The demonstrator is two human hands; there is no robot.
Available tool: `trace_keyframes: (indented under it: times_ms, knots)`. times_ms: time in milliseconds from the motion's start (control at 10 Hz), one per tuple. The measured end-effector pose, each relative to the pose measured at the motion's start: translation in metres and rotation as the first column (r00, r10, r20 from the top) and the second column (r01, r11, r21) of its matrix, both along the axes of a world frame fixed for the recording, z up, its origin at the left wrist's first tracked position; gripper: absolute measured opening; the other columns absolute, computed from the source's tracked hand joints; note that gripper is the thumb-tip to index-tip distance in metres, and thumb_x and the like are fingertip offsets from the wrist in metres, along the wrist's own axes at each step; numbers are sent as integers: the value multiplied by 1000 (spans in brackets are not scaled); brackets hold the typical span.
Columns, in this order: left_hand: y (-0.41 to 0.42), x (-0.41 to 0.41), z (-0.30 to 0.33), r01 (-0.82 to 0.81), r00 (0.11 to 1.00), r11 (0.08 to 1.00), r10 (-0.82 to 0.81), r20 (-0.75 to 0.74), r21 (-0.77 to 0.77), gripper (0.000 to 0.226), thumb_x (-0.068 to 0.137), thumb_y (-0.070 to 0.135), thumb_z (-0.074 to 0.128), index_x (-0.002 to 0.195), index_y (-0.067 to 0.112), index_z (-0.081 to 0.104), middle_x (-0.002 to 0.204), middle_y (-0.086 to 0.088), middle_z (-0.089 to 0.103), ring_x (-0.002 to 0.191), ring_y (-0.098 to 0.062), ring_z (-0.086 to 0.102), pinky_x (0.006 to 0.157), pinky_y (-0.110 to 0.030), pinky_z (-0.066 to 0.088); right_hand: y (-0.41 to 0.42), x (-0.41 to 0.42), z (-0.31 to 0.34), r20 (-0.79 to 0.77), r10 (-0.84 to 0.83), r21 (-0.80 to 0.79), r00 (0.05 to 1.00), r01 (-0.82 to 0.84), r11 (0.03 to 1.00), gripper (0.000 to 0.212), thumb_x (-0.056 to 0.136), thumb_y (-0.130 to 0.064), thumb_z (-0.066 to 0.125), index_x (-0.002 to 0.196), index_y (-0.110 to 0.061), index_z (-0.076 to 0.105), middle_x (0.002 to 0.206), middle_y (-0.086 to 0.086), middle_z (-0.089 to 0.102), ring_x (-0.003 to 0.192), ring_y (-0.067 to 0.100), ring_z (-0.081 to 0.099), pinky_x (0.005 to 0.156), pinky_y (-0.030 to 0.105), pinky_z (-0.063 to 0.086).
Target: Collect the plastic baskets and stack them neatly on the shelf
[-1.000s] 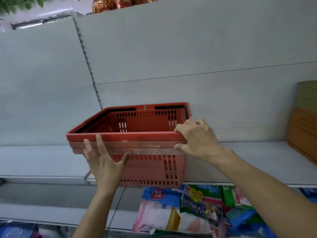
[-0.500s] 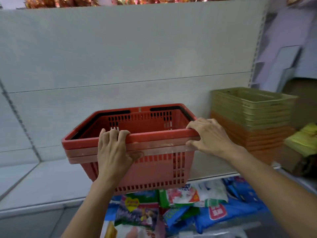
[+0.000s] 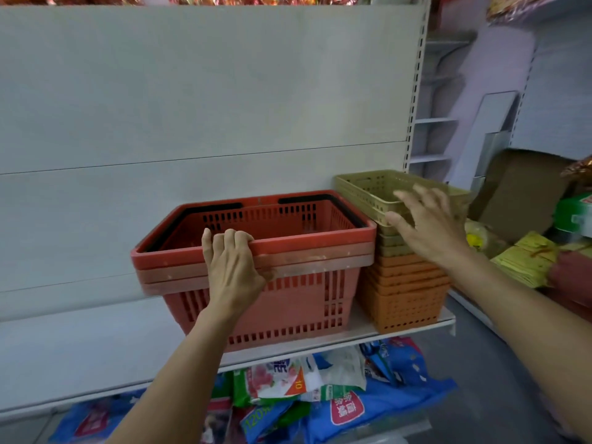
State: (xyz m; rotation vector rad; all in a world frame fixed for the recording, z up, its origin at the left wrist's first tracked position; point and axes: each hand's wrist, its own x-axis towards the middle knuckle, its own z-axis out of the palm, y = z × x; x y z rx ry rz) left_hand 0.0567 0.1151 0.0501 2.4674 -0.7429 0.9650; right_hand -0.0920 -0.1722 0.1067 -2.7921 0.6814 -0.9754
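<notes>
A nested stack of red plastic shopping baskets (image 3: 304, 283) with black handles sits on the grey shelf (image 3: 80, 363), pressed against a stack of smaller baskets (image 3: 407, 283), olive ones on top of orange ones, at the shelf's right end. My left hand (image 3: 235, 267) grips the front rim of the top red basket, fingers hooked over the edge. My right hand (image 3: 429, 225) hovers in front of the olive baskets with fingers spread, holding nothing.
The grey back panel (image 3: 192, 107) rises behind the shelf. Bagged goods (image 3: 320, 395) fill the shelf below. To the right lie a cardboard box (image 3: 519, 193), yellow packets (image 3: 528, 261) and more shelving.
The red baskets have slid right along the shelf until they touch the small basket stack. My right hand has let go of the red rim and lifted over toward the olive baskets.
</notes>
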Motion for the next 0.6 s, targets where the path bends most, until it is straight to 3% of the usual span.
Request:
trace_keyframes:
  times_ms: [200,300,400,500,600]
  knots:
    - [-13,-3,2,-27,999,1000,28,-25,15,68,60,44,88,110,9,58,105,-9,56,114,-35,49,121,-49,-9,-9,10,-13,-18,27,-26,999,-28,999,47,93,-38,50,136,-23,41,149,13,34,140,40,12,112,52,22]
    - [-8,-6,-3,-15,1000,996,17,-22,88,69,66,47,83,120,12,57,116,-8,57,126,-34,46,121,-50,-12,-1,8,-15,-44,10,-36,999,-11,999,56,91,-36,52,141,-22,31,156,9,23,144,35,6,110,54,30]
    - [-8,-12,3,1,1000,995,1,-17,101,75,72,46,80,134,14,52,134,-9,54,139,-33,37,123,-51,-8,10,1,-12,-61,24,-37,998,-26,999,68,90,-35,53,148,-20,20,160,6,12,147,31,0,112,55,28]
    - [-6,-36,-8,-12,998,999,15,-68,46,87,83,39,72,154,14,30,162,-12,27,154,-29,9,125,-48,0,36,-16,-21,-69,104,-48,992,-108,993,72,92,-38,51,152,-22,15,163,4,2,149,26,-2,118,51,18]
    - [-1,-60,-20,73,982,997,-79,-173,-41,86,87,39,68,157,17,23,167,-8,14,155,-25,4,125,-43,6,51,-30,-30,-49,190,0,981,-190,982,63,93,-41,49,149,-24,25,163,2,9,148,23,8,118,46,19]
